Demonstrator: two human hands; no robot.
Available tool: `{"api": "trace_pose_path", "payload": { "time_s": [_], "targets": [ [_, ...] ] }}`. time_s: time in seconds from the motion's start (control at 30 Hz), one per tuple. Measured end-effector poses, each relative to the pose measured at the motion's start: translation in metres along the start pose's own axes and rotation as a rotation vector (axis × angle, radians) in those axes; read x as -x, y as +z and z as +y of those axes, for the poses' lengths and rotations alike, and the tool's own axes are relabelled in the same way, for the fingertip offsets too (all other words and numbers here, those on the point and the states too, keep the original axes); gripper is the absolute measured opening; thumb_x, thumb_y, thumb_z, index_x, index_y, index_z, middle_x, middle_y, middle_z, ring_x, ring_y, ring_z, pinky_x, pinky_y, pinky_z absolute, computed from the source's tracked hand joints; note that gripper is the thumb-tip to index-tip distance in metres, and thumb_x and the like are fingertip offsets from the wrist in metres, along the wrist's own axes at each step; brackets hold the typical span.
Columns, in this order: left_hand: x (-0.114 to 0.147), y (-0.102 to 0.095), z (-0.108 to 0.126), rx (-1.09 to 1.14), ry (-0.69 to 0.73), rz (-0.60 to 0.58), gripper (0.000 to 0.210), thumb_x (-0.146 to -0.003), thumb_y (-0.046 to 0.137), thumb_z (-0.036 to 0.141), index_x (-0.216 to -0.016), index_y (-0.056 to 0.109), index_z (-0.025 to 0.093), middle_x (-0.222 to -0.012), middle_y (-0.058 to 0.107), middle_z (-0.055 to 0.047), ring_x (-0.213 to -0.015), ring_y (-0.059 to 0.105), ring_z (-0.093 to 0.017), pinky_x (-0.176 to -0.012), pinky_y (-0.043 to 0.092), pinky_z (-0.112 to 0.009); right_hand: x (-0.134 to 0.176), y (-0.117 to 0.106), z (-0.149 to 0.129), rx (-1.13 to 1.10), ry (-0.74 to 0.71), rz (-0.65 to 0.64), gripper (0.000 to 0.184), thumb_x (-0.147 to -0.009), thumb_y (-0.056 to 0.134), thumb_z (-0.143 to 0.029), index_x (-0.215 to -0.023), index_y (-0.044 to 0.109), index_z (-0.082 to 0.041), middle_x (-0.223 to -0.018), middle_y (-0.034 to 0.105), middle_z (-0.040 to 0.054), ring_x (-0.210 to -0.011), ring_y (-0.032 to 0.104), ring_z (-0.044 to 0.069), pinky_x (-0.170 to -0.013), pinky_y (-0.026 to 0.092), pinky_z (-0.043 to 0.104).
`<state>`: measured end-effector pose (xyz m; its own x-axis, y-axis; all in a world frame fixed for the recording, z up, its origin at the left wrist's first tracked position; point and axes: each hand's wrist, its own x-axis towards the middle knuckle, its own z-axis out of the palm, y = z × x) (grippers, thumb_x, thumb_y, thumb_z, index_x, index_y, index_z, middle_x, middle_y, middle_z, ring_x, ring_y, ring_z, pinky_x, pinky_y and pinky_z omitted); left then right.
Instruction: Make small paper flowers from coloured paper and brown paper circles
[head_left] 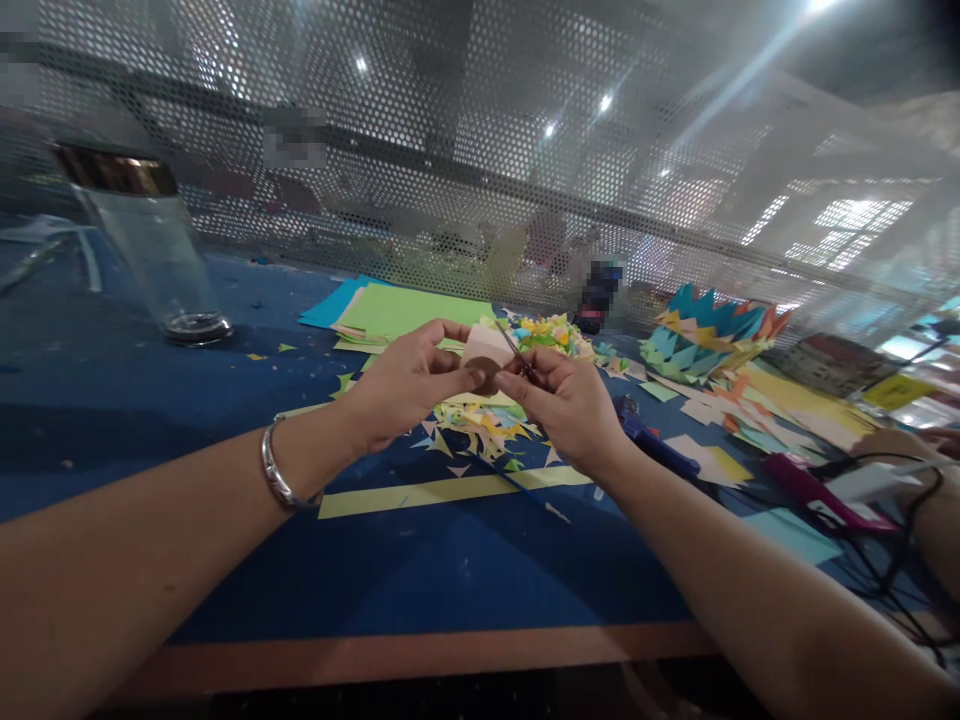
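My left hand (412, 385) is closed on a pale pink piece of paper (489, 346), pinching it between thumb and fingers. The paper looks folded or curled, and its lower part is in shadow. Close beside it, my right hand (566, 405) is closed on small scissors (516, 348). Their thin dark blades point up and left across the paper's right edge; the handles are mostly hidden by my fingers. Below and behind both hands lie heaps of small coloured paper scraps (487, 430). A long pale yellow strip (405, 495) lies in front of them.
A clear bottle (157, 250) stands at left. Green sheets (427, 312) lie stacked behind my left hand. Folded paper crowns (697, 335) and loose sheets sit at right, near a blue tool (660, 447), a magenta box (817, 490), dark cables and another person's arm (926, 500). Perforated metal rises behind.
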<state>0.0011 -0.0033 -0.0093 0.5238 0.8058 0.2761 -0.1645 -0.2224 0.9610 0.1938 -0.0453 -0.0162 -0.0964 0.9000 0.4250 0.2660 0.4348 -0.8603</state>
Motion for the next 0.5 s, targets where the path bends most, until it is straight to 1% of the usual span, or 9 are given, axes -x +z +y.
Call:
{"api": "trace_pose_path", "payload": {
  "time_s": [0.07, 0.17, 0.27, 0.33, 0.43, 0.5],
  "targets": [
    [0.002, 0.007, -0.001, 0.112, -0.047, 0.088, 0.029, -0.076, 0.081, 0.032, -0.099, 0.068, 0.019, -0.091, 0.074, -0.004, -0.092, 0.068, -0.018, -0.088, 0.048, -0.032, 0.0, 0.0, -0.001, -0.019, -0.003, 0.027, 0.03, -0.082, 0.075, -0.045, -0.087, 0.063, -0.017, -0.059, 0.045, -0.0065, -0.05, 0.032, 0.007, -0.047, 0.025, 0.025],
    [0.005, 0.016, -0.001, 0.186, -0.087, 0.159, 0.02, -0.074, 0.082, 0.034, -0.082, 0.072, 0.018, -0.091, 0.072, -0.004, -0.089, 0.065, -0.015, -0.083, 0.048, -0.028, 0.001, 0.001, -0.001, -0.022, -0.014, 0.042, 0.033, -0.082, 0.075, -0.048, -0.087, 0.063, -0.017, -0.059, 0.044, -0.0068, -0.049, 0.031, 0.007, -0.045, 0.023, 0.025],
    [0.005, 0.018, -0.001, 0.186, -0.063, 0.198, 0.019, -0.075, 0.081, 0.034, -0.079, 0.07, 0.019, -0.086, 0.071, -0.003, -0.085, 0.064, -0.015, -0.081, 0.048, -0.029, 0.001, 0.001, 0.0, -0.003, -0.006, 0.06, 0.036, -0.081, 0.075, -0.051, -0.084, 0.062, -0.018, -0.057, 0.041, -0.0072, -0.048, 0.03, 0.007, -0.044, 0.021, 0.025],
    [0.004, 0.014, -0.001, 0.168, -0.024, 0.205, 0.019, -0.077, 0.08, 0.034, -0.08, 0.068, 0.019, -0.084, 0.071, -0.002, -0.082, 0.063, -0.015, -0.081, 0.049, -0.029, 0.002, 0.001, 0.001, -0.002, 0.016, 0.057, 0.038, -0.083, 0.072, -0.055, -0.081, 0.061, -0.018, -0.055, 0.036, -0.0079, -0.047, 0.026, 0.007, -0.044, 0.018, 0.025],
    [0.0, 0.006, -0.003, 0.127, 0.027, 0.193, 0.019, -0.08, 0.077, 0.035, -0.083, 0.066, 0.019, -0.086, 0.07, -0.002, -0.081, 0.063, -0.015, -0.081, 0.049, -0.03, 0.003, 0.0, -0.001, -0.047, 0.078, 0.015, 0.042, -0.088, 0.064, -0.06, -0.079, 0.062, -0.019, -0.051, 0.028, -0.0089, -0.045, 0.021, 0.007, -0.043, 0.016, 0.026],
    [-0.002, 0.002, -0.004, 0.105, 0.046, 0.191, 0.018, -0.081, 0.075, 0.033, -0.084, 0.064, 0.019, -0.087, 0.07, -0.002, -0.081, 0.062, -0.015, -0.08, 0.049, -0.031, 0.004, 0.0, -0.003, -0.08, 0.121, -0.026, 0.043, -0.09, 0.061, -0.061, -0.079, 0.063, -0.019, -0.05, 0.027, -0.009, -0.044, 0.02, 0.007, -0.043, 0.016, 0.025]
  ]
}}
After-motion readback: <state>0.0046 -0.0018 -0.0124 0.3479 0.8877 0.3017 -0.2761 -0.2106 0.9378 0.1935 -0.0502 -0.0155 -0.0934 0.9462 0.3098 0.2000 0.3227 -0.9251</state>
